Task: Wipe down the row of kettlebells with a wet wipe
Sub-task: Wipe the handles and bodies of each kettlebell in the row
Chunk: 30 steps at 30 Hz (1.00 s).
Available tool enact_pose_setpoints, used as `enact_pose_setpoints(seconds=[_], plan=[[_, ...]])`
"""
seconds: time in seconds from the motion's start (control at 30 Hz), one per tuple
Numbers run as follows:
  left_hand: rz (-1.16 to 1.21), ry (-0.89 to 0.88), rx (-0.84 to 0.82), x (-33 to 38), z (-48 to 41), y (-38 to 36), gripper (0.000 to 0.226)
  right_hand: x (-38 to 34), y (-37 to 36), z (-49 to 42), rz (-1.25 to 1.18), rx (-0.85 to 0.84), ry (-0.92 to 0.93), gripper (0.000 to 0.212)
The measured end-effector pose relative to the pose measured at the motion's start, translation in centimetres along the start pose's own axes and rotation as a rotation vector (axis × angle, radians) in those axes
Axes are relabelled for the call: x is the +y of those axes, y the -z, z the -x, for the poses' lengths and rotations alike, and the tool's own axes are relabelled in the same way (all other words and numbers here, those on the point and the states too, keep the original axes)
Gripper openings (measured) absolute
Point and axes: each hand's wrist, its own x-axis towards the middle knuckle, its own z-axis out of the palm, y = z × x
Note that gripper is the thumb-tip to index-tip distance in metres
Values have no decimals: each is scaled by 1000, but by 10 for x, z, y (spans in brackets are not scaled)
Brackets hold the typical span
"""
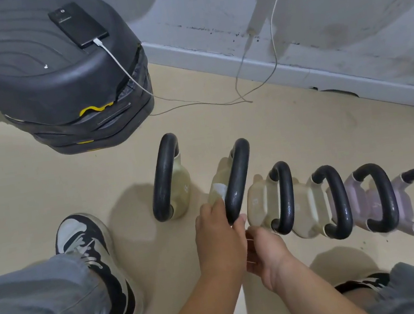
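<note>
Six kettlebells stand in a row on a pale floor, black handles up. You are crouched over them. The task's work is at the second kettlebell from the left, which tilts away from its neighbours. Your left hand reaches in beside its handle, fingers running forward onto a white wet wipe that lies against the pale body. Whether they pinch the wipe or press it flat cannot be told. Your right hand sits just below the handle's lower end, fingers curled; what it holds, if anything, is unclear. To do this well, steady the bell, keep the wipe flat, work round the body, then along the whole handle before moving right.
</note>
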Motion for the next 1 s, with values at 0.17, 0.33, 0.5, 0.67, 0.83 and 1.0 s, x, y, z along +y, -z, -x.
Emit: enact_pose_setpoints(seconds=[0.17,0.33,0.5,0.67,0.83,1.0], plan=[[-15,10,-11,12,6,-10,34,1,7,-3,-7,-15,-4,30],[84,55,-31,13,5,-8,34,3,10,2,61,-1,8,35],[241,109,-84,3,7,17,35,5,2,22,271,-57,-49,21],[433,250,22,-22,11,57,30,1,-33,47,411,-162,-12,19],[581,432,51,-52,13,97,20,-19,-73,69,482,-163,186,20],[659,532,227,-63,0,121,28,-52,-103,81,458,-182,338,23]])
